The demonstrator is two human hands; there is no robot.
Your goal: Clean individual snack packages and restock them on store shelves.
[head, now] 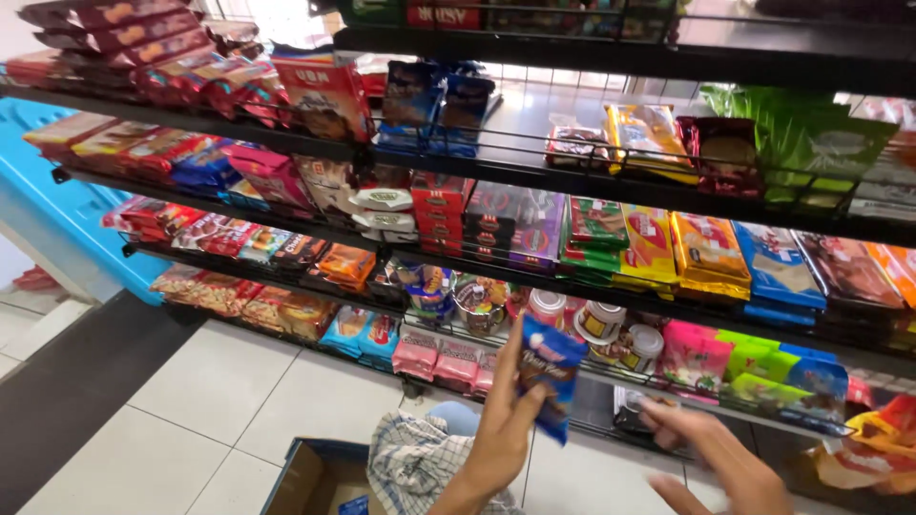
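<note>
The step in hand seems to be the stocking of the black wire shelves [611,181]: the left hand [503,439] lifts a small blue snack packet [551,377] in front of the lowest shelf, just before the white round tubs [599,321]. Its fingers are closed around the packet's lower edge – a firm pinch. The right hand [725,463] is below the same shelf with loose, spread fingers and holds nothing, though it is blurred. The next move needs a free slot on the shelves – and a straight placing. Under the shelves stands an open cardboard box [320,477]

A shop: wire shelves [534,143] stocked with snack packets [706,250].
</note>
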